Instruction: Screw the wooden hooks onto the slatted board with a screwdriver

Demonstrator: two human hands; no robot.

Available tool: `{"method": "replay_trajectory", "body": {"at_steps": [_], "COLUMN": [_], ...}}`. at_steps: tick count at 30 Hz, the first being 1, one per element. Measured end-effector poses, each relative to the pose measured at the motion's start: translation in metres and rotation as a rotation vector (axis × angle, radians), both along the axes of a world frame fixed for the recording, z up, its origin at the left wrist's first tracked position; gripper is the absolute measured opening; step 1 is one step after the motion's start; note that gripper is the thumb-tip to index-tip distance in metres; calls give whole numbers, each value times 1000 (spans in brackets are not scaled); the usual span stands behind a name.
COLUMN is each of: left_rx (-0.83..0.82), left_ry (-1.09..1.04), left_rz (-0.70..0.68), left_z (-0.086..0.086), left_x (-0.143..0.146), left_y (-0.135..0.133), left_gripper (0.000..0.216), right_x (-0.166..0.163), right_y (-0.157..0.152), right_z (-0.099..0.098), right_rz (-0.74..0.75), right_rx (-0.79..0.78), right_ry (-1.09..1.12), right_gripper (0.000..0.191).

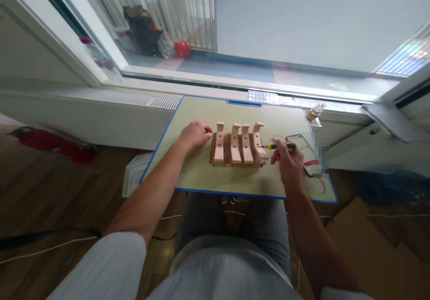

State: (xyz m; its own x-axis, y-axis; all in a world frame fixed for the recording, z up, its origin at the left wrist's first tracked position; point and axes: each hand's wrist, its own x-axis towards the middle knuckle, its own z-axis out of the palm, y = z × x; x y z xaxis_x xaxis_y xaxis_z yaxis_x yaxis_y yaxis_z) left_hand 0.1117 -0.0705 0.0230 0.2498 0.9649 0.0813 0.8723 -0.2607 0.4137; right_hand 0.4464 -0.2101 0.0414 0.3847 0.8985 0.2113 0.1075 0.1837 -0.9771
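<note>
A wooden hook rack [226, 147] lies on the small table [195, 174], a brown board with several pale wooden hooks across it. Each hook shows dark screw holes, and the rightmost hook [258, 139] sits at a slight slant. At the board's upper left end, my left hand [196, 134] has its fingers curled, with the fingertips against the edge. My right hand [289, 156] grips a screwdriver [282, 146] by its yellow and black handle. The screwdriver's shaft points left, and its tip meets the rightmost hook near the lower hole.
Beside my right hand lies a phone [300, 145], partly blurred out, with a red item near it. A bottle [316, 110] stands by the table's back right corner. The window sill [201, 89] runs along the back. A white bin [136, 174] sits below left.
</note>
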Motion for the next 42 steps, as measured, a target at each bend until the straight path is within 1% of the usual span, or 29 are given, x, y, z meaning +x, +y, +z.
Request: {"method": "replay_trajectory", "body": {"at_steps": [2, 5, 10, 12, 14, 16, 18, 21, 24, 27, 30, 33, 38, 42], "left_rx": [-11, -13, 5, 14, 0, -33, -48, -38, -38, -47, -12, 25, 42, 15], "left_ry": [58, 118, 117, 32, -199, -417, -538, -535, -470, -367, -236, -106, 63, 74], "left_rz": [-8, -6, 71, 88, 106, 110, 56, -69, -226, -348, -461, -565, -644, -662], "left_z": [4, 8, 14, 21, 34, 51, 70, 95, 106, 104, 96, 87, 72, 65], "left_x": [6, 8, -5, -8, -6, 3, 17, 43, 70, 97, 121, 139, 155, 159], "left_y": [6, 13, 17, 17, 13, 5, -6, -23, -36, -43, -48, -49, -39, -32], "left_gripper": [17, 16, 27, 26, 21, 22, 25, 24, 21, 19, 19, 22, 22, 20], "right_x": [-3, -4, -4, -4, -4, -3, -2, 0, 3, 5, 6, 5, 7, 10], "right_y": [-2, 2, 11, 15, 18, 22, 26, 32, 39, 45, 45, 39, 31, 31], "right_z": [-9, -19, -25, -26, -27, -28, -28, -27, -25, -24, -26, -27, -25, -22], "right_rz": [3, -24, -29, -23, -14, -8, -7, -6, -7, -28, -87, -130, -194, -229], "right_rx": [-19, -28, -31, -28, -27, -26, -23, -13, 1, 19, 39, 53, 45, 25], "right_ry": [117, 183, 259, 283, 299, 309, 316, 319, 312, 291, 281, 279, 243, 253], "right_gripper": [49, 54, 58, 58, 60, 60, 60, 60, 59, 58, 55, 50, 46, 47]}}
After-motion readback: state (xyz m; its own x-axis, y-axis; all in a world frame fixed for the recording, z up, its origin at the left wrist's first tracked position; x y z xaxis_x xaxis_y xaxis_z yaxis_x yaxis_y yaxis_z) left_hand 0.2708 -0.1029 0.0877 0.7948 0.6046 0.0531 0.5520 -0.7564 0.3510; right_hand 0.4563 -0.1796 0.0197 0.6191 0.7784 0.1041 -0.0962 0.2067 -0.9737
